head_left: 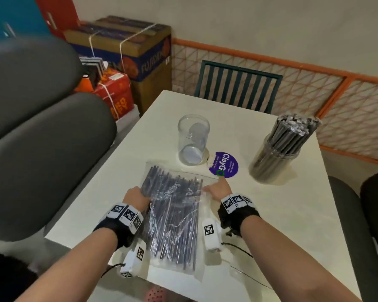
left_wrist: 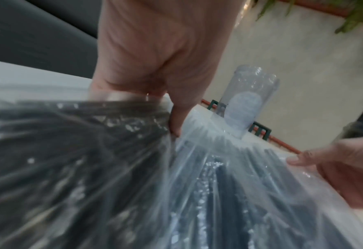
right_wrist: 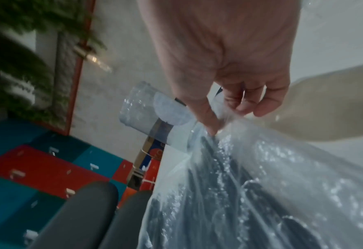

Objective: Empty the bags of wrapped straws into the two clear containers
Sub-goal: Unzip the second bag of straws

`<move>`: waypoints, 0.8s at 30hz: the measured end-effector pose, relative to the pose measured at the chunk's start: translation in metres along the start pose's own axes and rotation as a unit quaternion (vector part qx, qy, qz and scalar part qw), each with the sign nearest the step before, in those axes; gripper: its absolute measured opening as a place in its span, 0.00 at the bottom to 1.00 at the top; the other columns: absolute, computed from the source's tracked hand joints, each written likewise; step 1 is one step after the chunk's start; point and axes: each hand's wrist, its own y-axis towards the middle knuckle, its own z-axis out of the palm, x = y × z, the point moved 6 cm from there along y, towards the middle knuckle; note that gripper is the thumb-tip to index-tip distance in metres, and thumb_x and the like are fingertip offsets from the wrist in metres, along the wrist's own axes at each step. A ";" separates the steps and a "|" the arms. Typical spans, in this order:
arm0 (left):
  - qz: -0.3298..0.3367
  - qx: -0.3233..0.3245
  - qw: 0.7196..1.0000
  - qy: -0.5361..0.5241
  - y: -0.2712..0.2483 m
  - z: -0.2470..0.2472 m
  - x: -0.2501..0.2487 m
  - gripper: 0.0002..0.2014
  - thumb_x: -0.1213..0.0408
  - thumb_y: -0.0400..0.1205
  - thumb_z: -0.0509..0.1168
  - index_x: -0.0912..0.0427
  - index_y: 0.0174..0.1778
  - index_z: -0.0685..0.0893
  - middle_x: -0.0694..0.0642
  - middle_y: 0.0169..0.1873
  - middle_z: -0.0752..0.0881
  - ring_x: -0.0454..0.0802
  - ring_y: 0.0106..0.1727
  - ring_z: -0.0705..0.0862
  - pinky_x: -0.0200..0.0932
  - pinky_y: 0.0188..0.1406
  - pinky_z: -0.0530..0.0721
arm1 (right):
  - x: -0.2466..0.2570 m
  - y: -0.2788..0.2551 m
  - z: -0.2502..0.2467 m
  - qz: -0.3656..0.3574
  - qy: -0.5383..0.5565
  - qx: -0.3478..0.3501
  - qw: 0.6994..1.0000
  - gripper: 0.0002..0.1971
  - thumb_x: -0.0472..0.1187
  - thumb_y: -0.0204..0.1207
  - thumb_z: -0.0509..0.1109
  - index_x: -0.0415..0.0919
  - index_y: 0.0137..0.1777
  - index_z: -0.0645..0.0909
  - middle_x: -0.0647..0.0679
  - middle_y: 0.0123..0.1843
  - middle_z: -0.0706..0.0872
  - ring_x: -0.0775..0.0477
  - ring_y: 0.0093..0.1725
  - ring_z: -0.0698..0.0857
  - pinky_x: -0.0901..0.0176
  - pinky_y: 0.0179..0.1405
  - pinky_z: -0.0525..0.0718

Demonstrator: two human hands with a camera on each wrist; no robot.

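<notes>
A clear plastic bag of dark wrapped straws (head_left: 172,214) lies on the white table (head_left: 282,214), long side running away from me. My left hand (head_left: 140,194) grips its left edge, with the thumb (left_wrist: 176,124) pressed on the film. My right hand (head_left: 215,188) pinches the film at the bag's far right corner, fingers (right_wrist: 261,107) curled. An empty clear container (head_left: 193,140) stands just beyond the bag. A second clear container (head_left: 279,153), packed with upright wrapped straws, stands at the far right. The bag (left_wrist: 112,185) (right_wrist: 261,193) fills both wrist views, with the empty container (left_wrist: 248,104) (right_wrist: 150,114) behind.
A purple round sticker (head_left: 224,164) lies between the two containers. Grey chair backs (head_left: 42,149) stand close on the left, another dark chair (head_left: 369,214) on the right. Cardboard boxes (head_left: 129,51) are stacked beyond the table's far left corner. An orange lattice fence (head_left: 292,83) runs behind.
</notes>
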 end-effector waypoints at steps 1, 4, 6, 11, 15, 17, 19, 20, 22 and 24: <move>-0.002 0.006 0.999 -0.036 -0.001 -0.005 0.000 0.16 0.63 0.79 0.67 0.73 0.54 0.80 0.70 0.56 0.84 0.64 0.58 0.83 0.45 0.44 0.74 | 0.006 0.000 -0.001 0.001 0.030 0.004 1.000 0.35 0.33 0.67 0.77 0.32 0.73 0.65 0.37 0.60 0.80 0.39 0.57 0.81 0.51 0.52 0.80; 0.005 0.006 0.994 -0.111 -0.004 -0.028 0.004 0.17 0.65 0.79 0.68 0.73 0.59 0.77 0.69 0.61 0.81 0.65 0.62 0.80 0.45 0.52 0.75 | 0.029 -0.012 -0.008 -0.017 0.151 0.040 0.988 0.26 0.31 0.69 0.74 0.34 0.68 0.74 0.43 0.52 0.83 0.48 0.45 0.82 0.59 0.39 0.77; 0.020 -0.023 0.986 -0.166 -0.004 -0.048 0.005 0.17 0.65 0.77 0.70 0.68 0.57 0.75 0.70 0.62 0.80 0.64 0.60 0.80 0.48 0.57 0.76 | 0.048 -0.027 -0.013 -0.040 0.209 0.069 0.975 0.24 0.31 0.71 0.73 0.35 0.67 0.76 0.45 0.49 0.85 0.51 0.43 0.82 0.59 0.39 0.77; 0.092 -0.216 0.941 -0.246 -0.035 -0.117 -0.017 0.35 0.65 0.73 0.74 0.61 0.74 0.64 0.66 0.70 0.65 0.62 0.61 0.71 0.53 0.64 0.71 | 0.102 -0.070 -0.028 -0.154 0.267 0.138 0.941 0.12 0.28 0.76 0.67 0.46 0.52 0.83 0.52 0.39 0.87 0.56 0.38 0.86 0.56 0.38 0.86; 0.268 -0.259 0.885 -0.278 -0.089 -0.166 -0.086 0.16 0.56 0.78 0.68 0.60 0.57 0.77 0.57 0.55 0.76 0.52 0.55 0.77 0.45 0.56 0.76 | 0.147 -0.113 -0.033 -0.310 0.195 0.129 0.922 0.12 0.28 0.75 0.69 0.47 0.47 0.84 0.59 0.43 0.90 0.64 0.43 0.88 0.69 0.38 0.84; 0.275 -0.138 0.890 -0.338 -0.101 -0.170 -0.115 0.17 0.50 0.81 0.62 0.63 0.45 0.82 0.54 0.38 0.82 0.50 0.39 0.83 0.42 0.39 0.82 | 0.163 -0.128 -0.033 -0.388 0.124 0.089 0.909 0.13 0.28 0.74 0.71 0.49 0.46 0.85 0.55 0.48 0.89 0.62 0.48 0.86 0.68 0.48 0.82; 0.218 0.005 0.895 -0.389 -0.103 -0.163 -0.131 0.22 0.44 0.81 0.58 0.61 0.38 0.82 0.51 0.25 0.80 0.45 0.25 0.80 0.36 0.24 0.79 | 0.172 -0.139 -0.032 -0.451 0.062 0.052 0.889 0.10 0.30 0.74 0.71 0.46 0.47 0.85 0.42 0.50 0.87 0.51 0.53 0.85 0.59 0.54 0.82; 0.184 0.056 0.892 -0.409 -0.102 -0.158 -0.133 0.22 0.43 0.81 0.58 0.59 0.35 0.81 0.50 0.21 0.78 0.44 0.21 0.77 0.35 0.22 0.76 | 0.174 -0.143 -0.032 -0.470 0.040 0.040 0.881 0.08 0.31 0.74 0.71 0.43 0.48 0.86 0.36 0.51 0.85 0.43 0.54 0.84 0.53 0.55 0.80; 0.146 0.120 0.888 -0.419 -0.098 -0.151 -0.132 0.21 0.44 0.81 0.59 0.57 0.30 0.78 0.49 0.17 0.74 0.43 0.18 0.73 0.34 0.21 0.73 | 0.176 -0.146 -0.033 -0.487 0.018 0.031 0.873 0.07 0.32 0.75 0.71 0.37 0.51 0.86 0.35 0.48 0.82 0.39 0.52 0.81 0.51 0.54 0.79; 0.135 0.166 0.878 -0.428 -0.095 -0.145 -0.133 0.18 0.50 0.82 0.61 0.56 0.28 0.77 0.48 0.15 0.74 0.43 0.17 0.72 0.33 0.19 0.73 | 0.177 -0.148 -0.035 -0.502 -0.007 0.018 0.865 0.07 0.31 0.74 0.71 0.33 0.51 0.86 0.48 0.43 0.79 0.50 0.47 0.79 0.65 0.50 0.77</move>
